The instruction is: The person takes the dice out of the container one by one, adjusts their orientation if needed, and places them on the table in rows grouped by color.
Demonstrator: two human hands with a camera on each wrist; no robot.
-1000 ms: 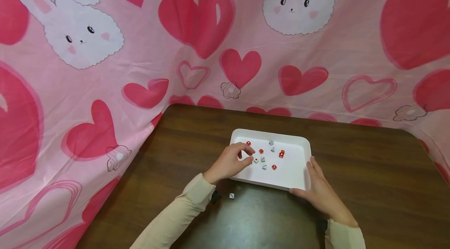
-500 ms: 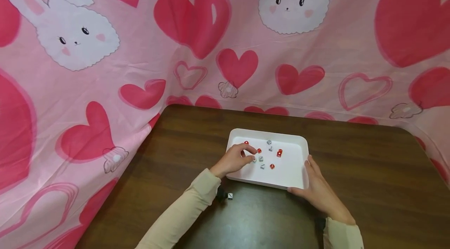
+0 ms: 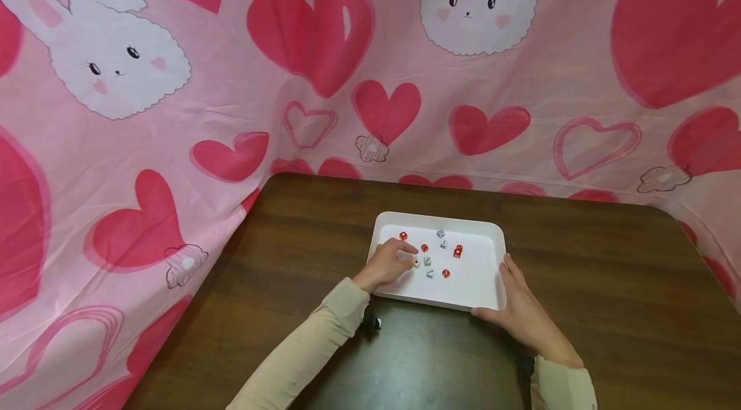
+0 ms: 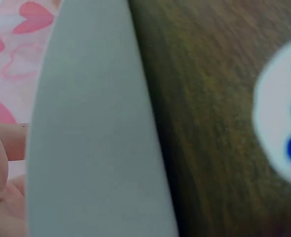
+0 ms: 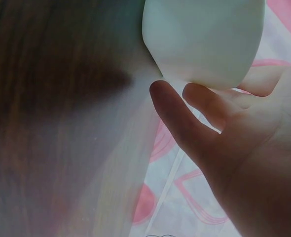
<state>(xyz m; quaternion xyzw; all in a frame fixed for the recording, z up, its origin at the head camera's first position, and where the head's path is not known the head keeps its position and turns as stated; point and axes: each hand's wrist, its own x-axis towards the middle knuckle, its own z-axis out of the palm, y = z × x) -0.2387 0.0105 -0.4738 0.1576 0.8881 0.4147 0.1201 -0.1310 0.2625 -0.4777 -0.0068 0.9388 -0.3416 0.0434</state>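
In the head view, my left hand (image 3: 389, 263) hangs over the left part of a white tray (image 3: 477, 284). Its index finger and thumb are apart, with the thumb tip close by a white die with a red pip (image 3: 416, 262). Several white and red dice lie around it, among them a white die (image 3: 427, 261) and a red die (image 3: 424, 248). My right hand (image 3: 525, 308) rests at the tray's near right corner, fingers straight along the right side and thumb at the near side. In the right wrist view, the thumb (image 5: 177, 111) points at the tray's outer wall (image 5: 204, 44).
A white die with blue pips (image 4: 281, 111) lies on the brown wooden table (image 3: 312, 230), outside the tray's near wall (image 4: 96, 118). A black wrist camera (image 3: 370, 320) partly covers it in the head view. Behind the table hangs a pink cloth (image 3: 324, 120) with hearts and rabbits.
My left hand and forearm have shifted slightly right, and its wrist camera now partly covers the die on the table. The head view has drifted a little. My right hand stays at the tray corner.
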